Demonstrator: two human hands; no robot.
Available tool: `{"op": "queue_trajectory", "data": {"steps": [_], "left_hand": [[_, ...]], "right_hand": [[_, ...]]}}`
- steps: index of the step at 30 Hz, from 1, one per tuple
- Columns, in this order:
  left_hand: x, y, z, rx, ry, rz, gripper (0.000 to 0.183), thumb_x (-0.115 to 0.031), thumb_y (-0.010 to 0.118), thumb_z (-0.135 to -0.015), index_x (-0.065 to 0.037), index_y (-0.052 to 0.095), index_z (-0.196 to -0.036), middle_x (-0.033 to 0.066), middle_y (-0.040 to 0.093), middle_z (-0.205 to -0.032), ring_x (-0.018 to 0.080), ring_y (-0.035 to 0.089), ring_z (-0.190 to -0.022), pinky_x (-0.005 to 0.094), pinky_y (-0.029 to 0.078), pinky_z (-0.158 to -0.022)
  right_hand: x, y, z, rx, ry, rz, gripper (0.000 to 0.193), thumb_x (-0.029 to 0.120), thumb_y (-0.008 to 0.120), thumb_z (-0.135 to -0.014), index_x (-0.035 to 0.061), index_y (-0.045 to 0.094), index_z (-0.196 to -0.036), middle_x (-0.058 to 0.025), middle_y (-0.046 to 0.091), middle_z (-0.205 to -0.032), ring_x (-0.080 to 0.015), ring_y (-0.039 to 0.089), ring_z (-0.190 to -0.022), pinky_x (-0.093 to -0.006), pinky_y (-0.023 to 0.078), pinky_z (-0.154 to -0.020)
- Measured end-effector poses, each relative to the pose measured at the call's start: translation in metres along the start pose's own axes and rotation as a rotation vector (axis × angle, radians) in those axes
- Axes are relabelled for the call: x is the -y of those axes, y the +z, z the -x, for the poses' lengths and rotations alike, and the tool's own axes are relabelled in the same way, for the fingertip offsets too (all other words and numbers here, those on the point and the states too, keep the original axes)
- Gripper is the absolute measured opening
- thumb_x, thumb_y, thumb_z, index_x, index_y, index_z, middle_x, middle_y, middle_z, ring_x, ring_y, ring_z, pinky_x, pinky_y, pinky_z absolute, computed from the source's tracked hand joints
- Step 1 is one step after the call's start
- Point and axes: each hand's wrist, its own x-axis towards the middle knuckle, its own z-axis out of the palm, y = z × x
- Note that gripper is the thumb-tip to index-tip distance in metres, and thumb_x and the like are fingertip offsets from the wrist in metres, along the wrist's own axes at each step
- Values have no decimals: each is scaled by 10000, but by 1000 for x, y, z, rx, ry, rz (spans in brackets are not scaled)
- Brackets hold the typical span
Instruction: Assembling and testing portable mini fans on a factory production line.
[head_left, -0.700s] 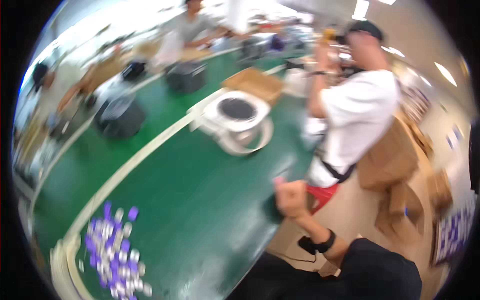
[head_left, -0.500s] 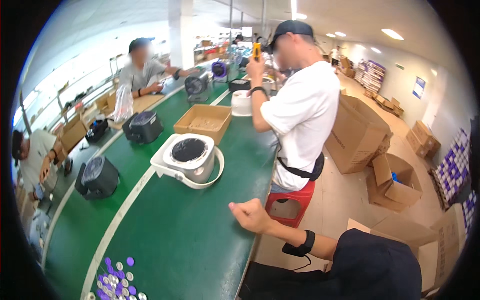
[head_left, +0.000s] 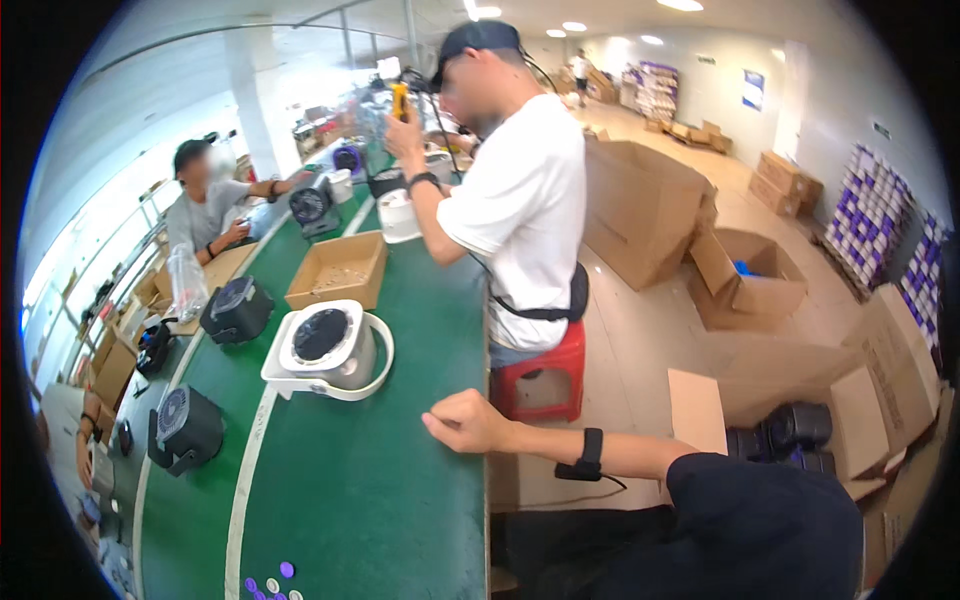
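Note:
My right hand [head_left: 466, 421] is closed in a loose fist at the right edge of the green table, and nothing shows between its fingers. A black band with a small box is on that wrist. Beyond the hand, apart from it, lies a white fan [head_left: 352, 366] with a black round face and a white loop handle. Farther left is a dark grey fan [head_left: 187, 428] with a grille on top; another dark fan [head_left: 237, 309] stands beyond it. Purple and white round caps [head_left: 287, 570] lie at the near end. My left hand is out of view.
A shallow cardboard box [head_left: 338, 270] sits behind the white fan. A co-worker in white [head_left: 525, 200] sits on a red stool [head_left: 545, 380], holding a yellow tool [head_left: 399, 101]. Open cartons [head_left: 700, 400] stand right of my arm; another co-worker [head_left: 205, 205] works across the table.
The view has swung to the right, so table, fans and people appear farther left. Most round caps have slipped below the lower edge. My right hand stays in a fist, its thumb now tucked closer.

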Motion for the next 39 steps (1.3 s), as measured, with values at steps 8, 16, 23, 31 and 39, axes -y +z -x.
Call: {"op": "queue_trajectory", "data": {"steps": [8,16,23,31,39], "left_hand": [[86,92,-13,84,363,-254,396,-382,615,-1013,-23,751,-1110,180,744,-949,360,694,-855,436,555,-765],[112,139,-39,169,265,-467,209,-171,667,-959,32,693,-999,188,698,-902,311,646,-754,432,536,-736],[86,94,4,168,374,-429,394,-412,710,-944,-28,771,-1002,199,746,-1006,367,689,-804,449,544,-734],[108,102,-38,372,214,-505,227,-146,650,-969,57,687,-1065,241,679,-1029,366,637,-875,470,528,-773],[87,114,-22,375,420,-566,301,-228,700,-931,45,718,-1055,245,733,-994,413,702,-905,470,536,-811]], "right_hand": [[-19,25,-11,-133,-23,-162,383,149,621,-855,29,490,-515,-187,467,-515,-362,484,-447,-444,379,-471],[0,-180,27,251,371,-684,422,280,571,-1007,26,753,-723,-12,676,-628,-76,582,-556,-270,457,-527],[64,-501,204,-649,832,-108,363,370,600,-1015,67,650,-822,46,518,-667,-80,515,-612,-257,412,-557],[43,-635,569,-86,1945,1181,968,572,718,-829,14,367,-1537,-277,524,-1455,-351,488,-1393,-428,369,-1170],[31,-593,570,-86,2215,1371,1312,694,846,-617,135,184,-1603,-321,340,-1526,-507,358,-1408,-562,354,-1139]]}}
